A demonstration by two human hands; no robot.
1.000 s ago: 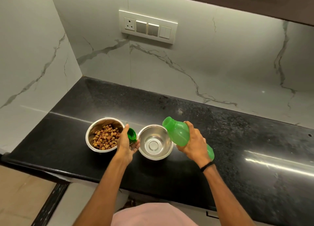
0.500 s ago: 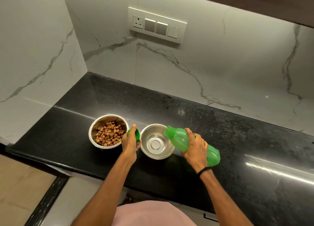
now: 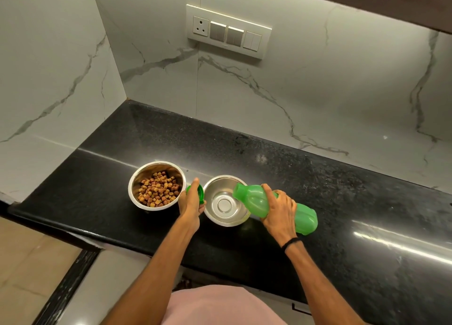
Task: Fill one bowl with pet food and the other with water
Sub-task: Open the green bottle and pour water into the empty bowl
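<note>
Two steel bowls stand side by side near the front of the black counter. The left bowl (image 3: 137,195) holds brown pet food kibble (image 3: 157,189). The right bowl (image 3: 223,215) shows a bare shiny bottom; I see no water stream. My right hand (image 3: 277,208) grips a green plastic bottle (image 3: 254,198), tipped nearly flat with its open mouth over the right bowl's rim. My left hand (image 3: 192,202) holds the green bottle cap (image 3: 200,193) between the two bowls.
The black granite counter (image 3: 318,178) runs to the right and meets white marble walls at the back and left. A switch panel (image 3: 228,31) sits on the back wall. The counter's front edge is close to my body.
The bottle has tilted lower, its mouth now down over the right bowl's rim. My left hand with the cap has stayed between the bowls. My head has shifted slightly.
</note>
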